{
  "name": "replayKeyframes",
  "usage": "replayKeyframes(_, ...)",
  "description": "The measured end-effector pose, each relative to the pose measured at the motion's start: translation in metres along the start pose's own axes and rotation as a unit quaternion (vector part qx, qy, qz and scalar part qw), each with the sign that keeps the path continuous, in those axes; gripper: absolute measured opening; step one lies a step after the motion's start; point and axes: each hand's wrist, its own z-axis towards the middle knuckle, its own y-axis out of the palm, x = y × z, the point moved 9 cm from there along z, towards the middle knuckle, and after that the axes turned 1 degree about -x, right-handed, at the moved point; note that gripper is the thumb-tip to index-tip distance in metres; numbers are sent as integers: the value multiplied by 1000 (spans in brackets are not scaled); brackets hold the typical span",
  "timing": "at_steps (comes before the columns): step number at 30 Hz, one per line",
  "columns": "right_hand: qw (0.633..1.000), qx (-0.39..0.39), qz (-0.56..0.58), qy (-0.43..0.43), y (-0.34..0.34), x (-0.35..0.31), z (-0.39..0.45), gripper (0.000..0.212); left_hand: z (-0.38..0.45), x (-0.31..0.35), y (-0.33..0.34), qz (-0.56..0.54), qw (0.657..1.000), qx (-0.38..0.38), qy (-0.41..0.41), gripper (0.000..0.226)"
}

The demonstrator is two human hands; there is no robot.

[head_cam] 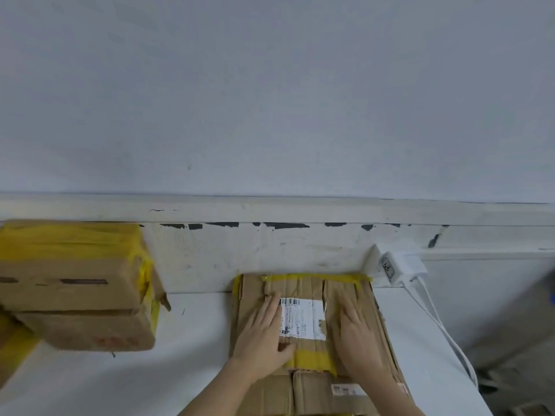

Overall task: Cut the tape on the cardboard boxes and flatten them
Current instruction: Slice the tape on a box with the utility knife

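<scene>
Flatten step: left hand (264,337) and right hand (359,337), fingers straight, press flattened box (303,288) on tabletop (195,340) against the wall. Taped boxes (75,283) wait at left, probably uncut. Next: fetch one; no cutter in view.
</scene>
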Motion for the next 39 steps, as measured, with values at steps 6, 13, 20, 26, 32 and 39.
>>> replayKeyframes(6,980,-157,-118,-9,58,-7,13,65,9,-1,10,36,999,26,-17,71)
replayKeyframes(13,975,-169,-144,31,56,-8,16,62,3,5,-8,62,997,34,-8,86)
replayKeyframes(20,977,-50,-202,35,10,-48,-9,57,-76,-25,-73,85,973,215,11,44)
replayKeyframes(26,989,32,-138,51,-16,-105,-18,55,-179,-153,-192,-52,904,422,-53,39)
replayKeyframes(32,991,-21,113,-63,-10,-274,-16,56,-192,-261,-286,-135,910,371,-127,49)
replayKeyframes(39,967,-42,241,-69,-5,-389,-14,37,-153,-313,-277,-317,907,177,-213,62)
